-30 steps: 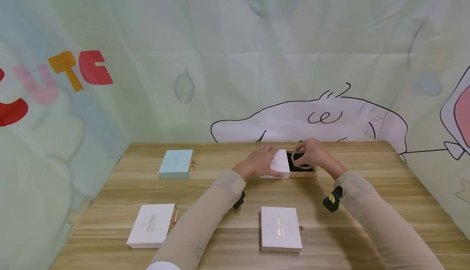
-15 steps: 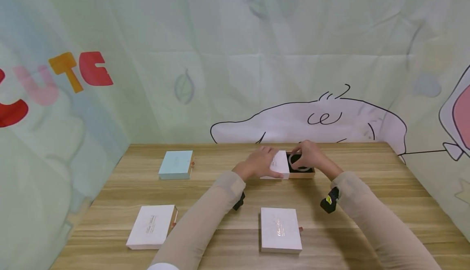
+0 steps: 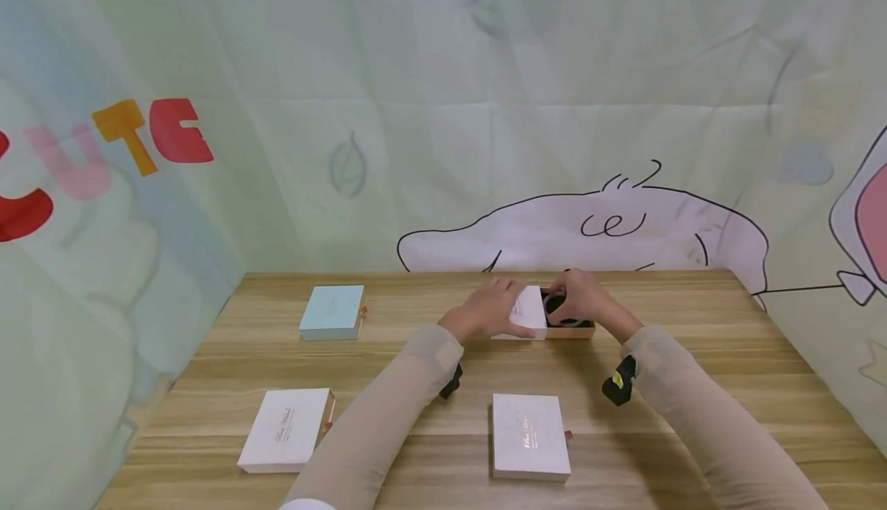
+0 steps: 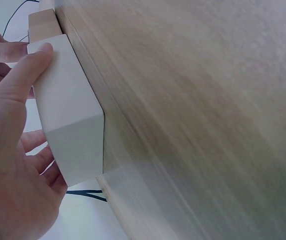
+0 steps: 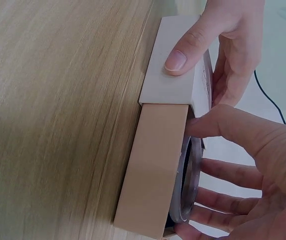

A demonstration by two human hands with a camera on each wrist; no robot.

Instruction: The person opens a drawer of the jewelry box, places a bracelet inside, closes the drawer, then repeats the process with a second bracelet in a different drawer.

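Note:
My left hand (image 3: 487, 310) grips the white sleeve (image 3: 530, 313) of a slide-out gift box at the back of the table. Its thumb presses the near side, as the left wrist view shows; other fingers lie along the far side. A tan drawer (image 3: 570, 333) with a dark lining sticks out to the right of the sleeve. In it sits a translucent bangle (image 5: 195, 175), tilted slightly within the drawer walls. My right hand (image 3: 584, 298) holds the bangle between thumb and fingers, the thumb at the end near the sleeve. Part of the bangle is hidden behind the drawer wall.
A light blue box (image 3: 333, 312) lies at the back left of the wooden table (image 3: 409, 371). One white box (image 3: 286, 429) lies front left, another (image 3: 530, 434) front centre, each with a small ribbon tab. A printed cloth backdrop (image 3: 443, 148) rises behind the table.
My right hand has lowered the bangle into the drawer, moving it slightly down and left so it lies flatter. The left hand stays on the sleeve.

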